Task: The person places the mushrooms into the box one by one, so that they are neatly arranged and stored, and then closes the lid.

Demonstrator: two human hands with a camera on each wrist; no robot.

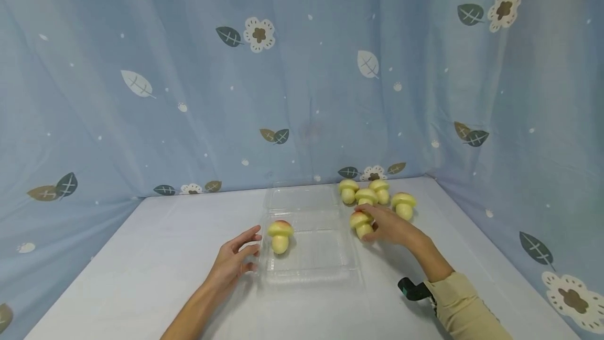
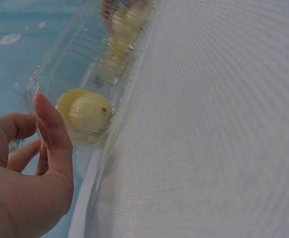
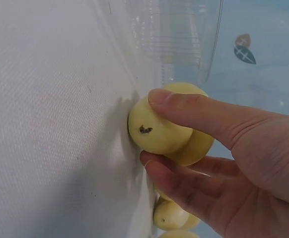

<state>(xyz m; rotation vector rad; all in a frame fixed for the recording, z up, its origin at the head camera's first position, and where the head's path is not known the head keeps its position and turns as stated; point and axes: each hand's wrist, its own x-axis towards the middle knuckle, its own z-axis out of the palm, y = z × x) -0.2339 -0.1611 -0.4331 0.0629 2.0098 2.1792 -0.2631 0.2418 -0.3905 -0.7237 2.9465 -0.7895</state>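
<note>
— Item one, the right hand (image 1: 389, 227)?

— At about 4 o'clock from the table's centre, thumb and fingers curled round a yellow toy mushroom (image 1: 360, 223), pinching its stem and cap. The right wrist view shows the same grip: thumb (image 3: 194, 106) over the stem, fingers beneath, the mushroom pressed against the white tablecloth (image 1: 141, 266). It sits just outside the right edge of the clear plastic clamshell box (image 1: 309, 264).

— Item two, the left hand (image 1: 234, 258)?

— At 7 o'clock from the box, fingers relaxed and spread apart, gripping nothing. Fingertips lie at the box's left wall; whether they touch it, I cannot tell.

— Box contents?

— One mushroom with a reddish-tinged cap (image 1: 280, 235), standing upright in the near tray's left part. The box lies open, its lid half stretching toward 12 o'clock.

— Loose stock?

— Four more yellow mushrooms (image 1: 377, 194) clustered at 1 o'clock from the box, just beyond the right hand, close together.

— Surroundings?

— A blue curtain with leaf and flower print (image 1: 302, 77) hangs behind and at both sides. A cream sleeve (image 1: 460, 306) covers the right forearm, a black-and-teal device (image 1: 412, 288) beside it.
</note>
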